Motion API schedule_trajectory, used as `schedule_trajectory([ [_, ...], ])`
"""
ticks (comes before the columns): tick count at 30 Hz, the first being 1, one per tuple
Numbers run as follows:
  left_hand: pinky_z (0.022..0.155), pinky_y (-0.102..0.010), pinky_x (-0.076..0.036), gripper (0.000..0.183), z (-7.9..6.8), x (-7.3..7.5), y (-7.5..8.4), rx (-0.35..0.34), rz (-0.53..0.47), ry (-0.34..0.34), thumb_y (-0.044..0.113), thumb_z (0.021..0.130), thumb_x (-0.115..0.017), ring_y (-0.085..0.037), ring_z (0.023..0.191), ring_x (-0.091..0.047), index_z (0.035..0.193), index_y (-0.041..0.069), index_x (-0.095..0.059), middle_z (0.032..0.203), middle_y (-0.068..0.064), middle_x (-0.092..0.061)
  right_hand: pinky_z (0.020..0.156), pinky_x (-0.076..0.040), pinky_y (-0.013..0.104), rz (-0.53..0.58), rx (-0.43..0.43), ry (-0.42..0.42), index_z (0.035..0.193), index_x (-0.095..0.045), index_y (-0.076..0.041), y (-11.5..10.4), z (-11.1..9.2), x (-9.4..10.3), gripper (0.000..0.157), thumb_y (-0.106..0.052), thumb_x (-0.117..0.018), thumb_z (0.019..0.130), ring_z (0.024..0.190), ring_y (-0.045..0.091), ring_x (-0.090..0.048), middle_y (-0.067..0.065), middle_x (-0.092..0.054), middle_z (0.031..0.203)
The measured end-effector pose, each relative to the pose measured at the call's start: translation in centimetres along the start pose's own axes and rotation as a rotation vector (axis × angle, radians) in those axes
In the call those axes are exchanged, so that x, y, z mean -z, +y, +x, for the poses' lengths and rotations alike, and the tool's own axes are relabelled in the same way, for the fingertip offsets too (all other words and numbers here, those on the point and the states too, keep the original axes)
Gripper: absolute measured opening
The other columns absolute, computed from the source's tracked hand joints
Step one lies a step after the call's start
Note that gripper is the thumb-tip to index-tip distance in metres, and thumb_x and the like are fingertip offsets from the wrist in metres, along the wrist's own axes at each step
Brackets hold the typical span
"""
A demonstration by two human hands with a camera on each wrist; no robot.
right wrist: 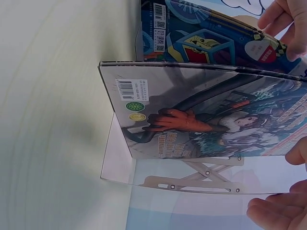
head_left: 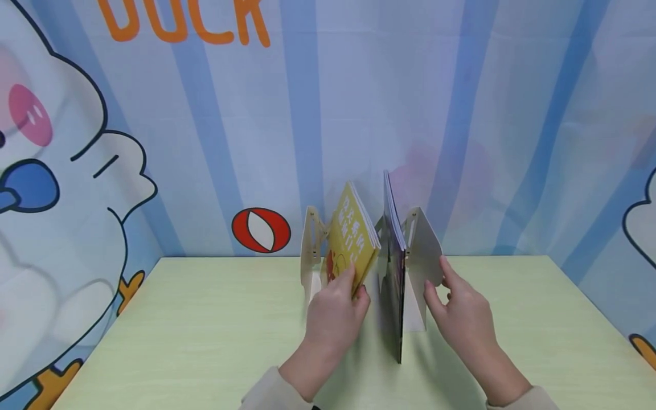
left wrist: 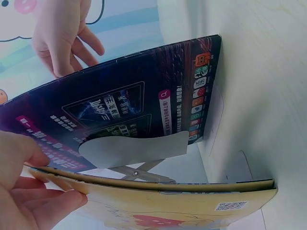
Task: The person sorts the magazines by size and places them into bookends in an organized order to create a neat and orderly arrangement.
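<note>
My left hand (head_left: 335, 313) pinches the lower near corner of a yellow book (head_left: 353, 233), thumb on one side and fingers on the other. The book stands tilted in the left slot of a cream metal expandable bookend (head_left: 424, 247) with crossed scissor links. In the right slot a thin, dark-covered magazine (left wrist: 139, 105) stands upright, its near end jutting past the bookend. At the outer right plate, my right hand (head_left: 463, 316) holds the near edge between thumb and fingers. The right wrist view shows the magazine's illustrated back cover and the book's blue back cover (right wrist: 192, 36).
The bookend stands at the back middle of a pale green table (head_left: 205, 330). Close behind rises a blue striped cloth backdrop (head_left: 359, 114) with cartoon ducks, and it also lines both sides.
</note>
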State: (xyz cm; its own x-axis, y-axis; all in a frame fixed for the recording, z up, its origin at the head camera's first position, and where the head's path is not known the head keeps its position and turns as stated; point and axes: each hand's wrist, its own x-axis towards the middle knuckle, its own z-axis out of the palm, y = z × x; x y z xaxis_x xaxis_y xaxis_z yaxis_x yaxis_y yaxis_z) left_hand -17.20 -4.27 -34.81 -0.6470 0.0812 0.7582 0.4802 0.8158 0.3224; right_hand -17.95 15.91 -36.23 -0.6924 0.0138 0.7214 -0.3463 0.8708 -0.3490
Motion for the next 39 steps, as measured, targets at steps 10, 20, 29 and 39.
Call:
schedule_trajectory([
  [10,0.061,-0.029,-0.058,0.034,-0.5,0.8,-0.9,0.054,-0.068,0.037,0.004,0.078,-0.069,-0.024,0.075,-0.072,0.11,-0.006,-0.067,0.093,-0.018,-0.073,0.048,-0.05,0.041,0.008,-0.002,-0.002,0.129,-0.054,0.005,0.1,-0.1,0.0,0.05,-0.012,-0.065,0.083,0.063,0.033,-0.068,0.025,-0.07,0.092],
  [20,0.058,-0.023,-0.057,0.032,-0.9,1.6,-2.1,0.124,-0.158,0.023,0.0,0.081,-0.064,-0.021,0.076,-0.072,0.112,-0.006,-0.064,0.093,-0.017,-0.073,0.044,-0.047,0.037,0.007,0.005,-0.001,0.13,-0.054,0.005,0.1,-0.2,-0.1,0.051,-0.011,-0.066,0.083,0.061,0.033,-0.067,0.025,-0.07,0.09],
  [29,0.058,-0.023,-0.057,0.032,-0.9,2.5,-2.7,0.176,-0.203,0.012,0.001,0.084,-0.062,-0.021,0.08,-0.072,0.115,-0.005,-0.062,0.097,-0.017,-0.072,0.043,-0.046,0.037,0.007,0.013,0.006,0.129,-0.054,0.005,0.2,-0.3,0.0,0.052,-0.011,-0.066,0.082,0.061,0.033,-0.067,0.025,-0.07,0.091],
  [39,0.061,-0.027,-0.058,0.031,-0.8,3.5,-3.3,0.182,-0.072,0.01,0.008,0.086,-0.064,-0.02,0.076,-0.072,0.115,-0.002,-0.064,0.1,-0.014,-0.073,0.042,-0.044,0.035,0.002,-0.002,-0.032,0.131,-0.052,0.005,0.1,-0.3,0.1,0.053,-0.012,-0.065,0.083,0.064,0.035,-0.067,0.026,-0.069,0.094],
])
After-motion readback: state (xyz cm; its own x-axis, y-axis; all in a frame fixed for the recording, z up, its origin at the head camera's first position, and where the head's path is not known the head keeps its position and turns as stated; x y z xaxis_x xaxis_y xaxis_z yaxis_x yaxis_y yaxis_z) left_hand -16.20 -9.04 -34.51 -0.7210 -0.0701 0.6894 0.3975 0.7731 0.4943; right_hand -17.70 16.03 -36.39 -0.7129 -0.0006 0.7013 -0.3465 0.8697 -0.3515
